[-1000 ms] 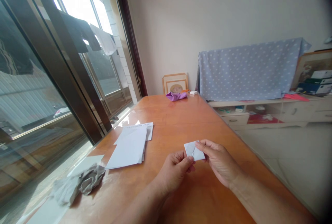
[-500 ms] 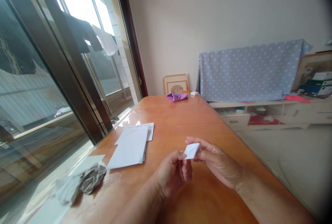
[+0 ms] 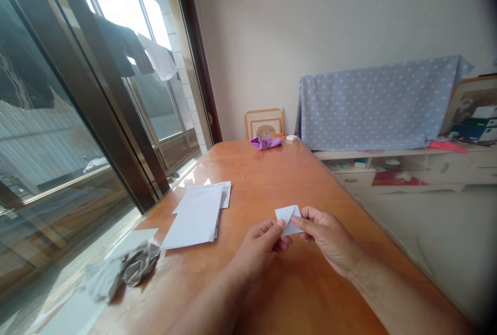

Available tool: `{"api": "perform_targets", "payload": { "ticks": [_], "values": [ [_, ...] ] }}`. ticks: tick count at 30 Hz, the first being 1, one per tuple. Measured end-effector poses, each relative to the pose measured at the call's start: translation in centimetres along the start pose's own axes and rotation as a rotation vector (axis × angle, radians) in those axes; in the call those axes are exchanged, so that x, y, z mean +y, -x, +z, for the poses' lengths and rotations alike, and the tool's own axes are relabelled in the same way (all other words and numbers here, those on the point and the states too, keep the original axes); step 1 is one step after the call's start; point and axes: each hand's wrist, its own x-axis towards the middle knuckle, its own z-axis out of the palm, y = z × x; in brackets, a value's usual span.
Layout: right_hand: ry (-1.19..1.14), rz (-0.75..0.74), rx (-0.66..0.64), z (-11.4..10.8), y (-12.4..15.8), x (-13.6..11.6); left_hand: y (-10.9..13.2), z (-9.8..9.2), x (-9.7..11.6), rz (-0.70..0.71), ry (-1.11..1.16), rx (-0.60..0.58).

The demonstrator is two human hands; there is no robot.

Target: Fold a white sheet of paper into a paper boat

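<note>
- On my feed, the left hand (image 3: pixel 258 252) and right hand (image 3: pixel 328 239) grip a small folded white paper (image 3: pixel 288 219) between their fingertips, held above the orange wooden table (image 3: pixel 248 169).
- Stacked white paper sheets (image 3: pixel 196 218) lie left of the hands, just beside a crumpled grey cloth (image 3: pixel 124 267).

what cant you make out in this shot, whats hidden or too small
All in the head view:
- folded white paper: part of it is hidden by the left hand and right hand
- printed line on the lower sheet: too small to read, partly covered by the upper sheets
- framed picture: too small to make out, its bottom hidden by the purple cloth
- stacked boxes: cut off by the right edge
</note>
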Motion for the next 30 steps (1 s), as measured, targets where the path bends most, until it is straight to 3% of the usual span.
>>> {"api": "perform_targets", "payload": {
  "ticks": [8, 16, 21, 30],
  "values": [
    [0.063, 0.005, -0.017, 0.4, 0.2, -0.2, 0.2, 0.1, 0.4, 0.113, -0.119, 0.044],
    [0.271, -0.043, 0.003, -0.4, -0.3, 0.6, 0.4, -0.5, 0.7, -0.025, -0.147, -0.019],
    [0.401, -0.048, -0.038, -0.7, -0.4, 0.7, 0.0, -1.1, 0.9, 0.103, -0.283, 0.144],
    [0.579, -0.203, -0.067, -0.7, -0.5, 0.5, -0.3, -1.7, 0.8, 0.203, -0.493, 0.191]
  ]
}}
